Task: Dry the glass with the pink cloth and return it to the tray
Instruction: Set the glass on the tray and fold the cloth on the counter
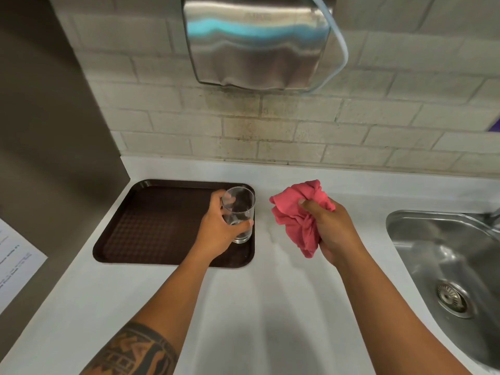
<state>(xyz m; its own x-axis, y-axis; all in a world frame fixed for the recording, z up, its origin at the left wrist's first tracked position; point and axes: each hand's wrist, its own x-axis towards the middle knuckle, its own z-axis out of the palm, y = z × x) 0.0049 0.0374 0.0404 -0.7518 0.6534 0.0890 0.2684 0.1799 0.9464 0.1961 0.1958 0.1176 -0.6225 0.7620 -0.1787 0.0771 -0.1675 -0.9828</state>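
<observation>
Closest to you, two bare forearms reach out over the pale white counter [243, 307], the left one tattooed. Your right hand [334, 231] is balled around the crumpled pink cloth [300, 212], fingers [308, 204] curled tight and pinching a bunch of it, held above the counter between tray and steel sink [449, 266]. Now your left hand [216, 228]: its fingers wrap the clear straight-sided drinking glass [238, 213], thumb across the front, the rest behind. The glass sits upright at the right edge of the dark brown plastic tray [151, 223]; whether its base is resting or just lifted, you can't tell from here. Careful: a wet glass in a one-handed hold could slip and crack on that tray rim. It's close to the tray's edge too, so a clumsy set-down could tip it onto the counter. Farther back, the tiled wall and the brushed-metal hand dryer [257, 41].
</observation>
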